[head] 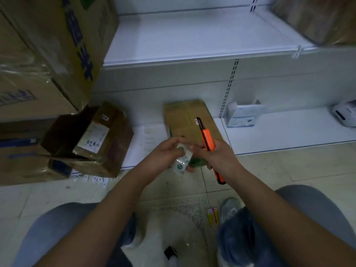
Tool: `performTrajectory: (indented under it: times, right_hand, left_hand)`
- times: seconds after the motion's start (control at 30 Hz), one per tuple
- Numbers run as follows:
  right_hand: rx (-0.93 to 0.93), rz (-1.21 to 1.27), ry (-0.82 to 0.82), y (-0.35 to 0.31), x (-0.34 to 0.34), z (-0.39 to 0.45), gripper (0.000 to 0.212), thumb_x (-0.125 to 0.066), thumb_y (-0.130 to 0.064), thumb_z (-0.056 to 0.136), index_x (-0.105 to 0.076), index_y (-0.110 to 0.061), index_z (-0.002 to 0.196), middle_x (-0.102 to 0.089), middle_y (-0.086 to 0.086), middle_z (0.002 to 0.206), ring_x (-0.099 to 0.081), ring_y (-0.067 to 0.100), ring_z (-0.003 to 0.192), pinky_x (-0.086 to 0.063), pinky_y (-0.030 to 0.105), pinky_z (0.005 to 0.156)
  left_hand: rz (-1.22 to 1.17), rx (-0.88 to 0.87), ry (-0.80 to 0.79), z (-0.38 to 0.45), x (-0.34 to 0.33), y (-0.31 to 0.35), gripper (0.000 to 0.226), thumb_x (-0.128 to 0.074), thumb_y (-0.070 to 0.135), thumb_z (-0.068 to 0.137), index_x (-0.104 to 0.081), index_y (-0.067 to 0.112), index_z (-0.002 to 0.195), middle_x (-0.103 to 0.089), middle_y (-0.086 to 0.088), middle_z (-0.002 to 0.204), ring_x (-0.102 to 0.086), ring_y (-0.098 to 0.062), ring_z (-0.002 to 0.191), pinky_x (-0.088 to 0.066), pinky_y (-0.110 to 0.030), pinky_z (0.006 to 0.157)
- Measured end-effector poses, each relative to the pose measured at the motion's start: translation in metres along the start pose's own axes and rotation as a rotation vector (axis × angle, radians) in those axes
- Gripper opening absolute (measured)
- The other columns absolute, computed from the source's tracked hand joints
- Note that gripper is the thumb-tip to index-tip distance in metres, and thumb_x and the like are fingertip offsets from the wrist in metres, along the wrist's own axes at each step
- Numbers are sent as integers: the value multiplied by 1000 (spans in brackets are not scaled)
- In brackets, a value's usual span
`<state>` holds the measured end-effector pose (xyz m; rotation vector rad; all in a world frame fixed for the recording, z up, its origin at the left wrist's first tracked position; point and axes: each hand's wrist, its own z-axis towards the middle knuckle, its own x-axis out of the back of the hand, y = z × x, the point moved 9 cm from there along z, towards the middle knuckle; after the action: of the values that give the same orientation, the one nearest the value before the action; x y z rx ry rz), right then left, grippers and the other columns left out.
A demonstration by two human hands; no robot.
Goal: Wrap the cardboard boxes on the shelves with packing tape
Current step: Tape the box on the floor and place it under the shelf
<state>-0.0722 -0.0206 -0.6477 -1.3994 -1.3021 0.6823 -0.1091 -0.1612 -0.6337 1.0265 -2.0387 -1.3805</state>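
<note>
A flat cardboard box (189, 120) lies on the lowest white shelf (289, 132), straight ahead of me. My left hand (163, 153) holds a roll of clear packing tape with green print (181, 162) just in front of that box. My right hand (217, 153) grips an orange utility knife (209, 143) with its blade pointing up and away, and its fingertips touch the tape. A second, open cardboard box (92, 139) with a white label sits to the left on the shelf edge.
Large stacked cartons (44, 54) fill the left side. An upper white shelf (192, 39) is above. A small white box (242, 116) and a white device (346, 112) stand on the lower shelf at right. My knees, a shoe (230, 208) and a small red-yellow packet (212, 216) are on the tiled floor.
</note>
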Motion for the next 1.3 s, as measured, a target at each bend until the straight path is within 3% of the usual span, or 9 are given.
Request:
performTrajectory:
  times: [0.17, 0.3, 0.43, 0.6, 0.73, 0.83, 1.03, 1.13, 1.3]
  right_hand:
    - [23, -11, 77, -11, -4, -10, 16, -72, -21, 89, -68, -6, 89, -66, -3, 66, -58, -4, 44, -40, 9, 44]
    - [28, -28, 220, -6, 8, -6, 15, -70, -19, 90, -68, -4, 90, -69, 10, 80, -63, 17, 69, -45, 22, 59]
    - [10, -101, 258, 9, 12, -2, 19, -65, -17, 94, -59, -15, 76, -58, 2, 71, -55, 11, 61, -38, 17, 53]
    - [-251, 131, 575, 70, 82, 17, 13, -65, -12, 92, -60, -9, 81, -58, 4, 73, -55, 17, 58, -46, 28, 56]
    - [-389, 291, 667, 109, 119, 37, 31, -72, -15, 87, -49, -11, 66, -48, 8, 63, -46, 19, 50, -47, 33, 64]
    - [-473, 330, 676, 140, 111, 50, 29, -71, -12, 87, -50, -9, 67, -51, 10, 68, -48, 19, 50, -46, 32, 63]
    - [-554, 340, 660, 184, 91, 96, 6, -62, -9, 94, -60, -5, 89, -53, 1, 68, -48, 15, 51, -42, 26, 52]
    - [-571, 323, 727, 199, 93, 110, 15, -67, -11, 90, -58, -9, 79, -52, -3, 64, -50, 14, 52, -41, 26, 52]
    - [-464, 189, 718, 197, 95, 131, 5, -65, -15, 93, -64, -10, 91, -58, 1, 74, -57, 16, 63, -46, 25, 58]
  left_hand:
    - [81, -14, -7, -15, 3, 8, 49, -47, -4, 99, -46, 21, 142, -61, -19, 123, -74, -19, 68, -56, -23, 56]
    - [303, -105, 60, -3, 12, 6, 44, -58, 15, 99, -45, 25, 141, -71, 0, 95, -72, -6, 66, -52, -17, 56]
    - [595, -188, 39, 7, 9, 0, 50, -70, 31, 91, -47, 29, 136, -69, 13, 84, -71, -3, 63, -50, -11, 56]
    - [980, -115, 55, 23, 33, -35, 31, -70, 56, 82, -63, 34, 103, -66, 17, 81, -65, -2, 70, -54, -24, 66]
    - [1103, -141, 110, 46, 48, -52, 35, -65, 58, 86, -50, 31, 68, -57, 11, 62, -57, -5, 59, -40, -26, 57]
    - [1240, -119, 114, 76, 48, -65, 32, -58, 63, 89, -54, 32, 79, -62, 10, 73, -59, -8, 65, -50, -30, 66]
    - [1369, -86, 174, 126, 62, -100, 30, -55, 60, 92, -52, 30, 87, -64, 4, 85, -54, -14, 74, -38, -28, 66]
    - [1458, -57, 217, 143, 62, -106, 40, -51, 62, 93, -63, 25, 100, -69, -1, 96, -63, -19, 85, -44, -29, 71]
    - [1494, 24, 292, 148, 77, -110, 51, -44, 68, 92, -66, 23, 103, -70, -3, 97, -65, -21, 89, -43, -29, 72]
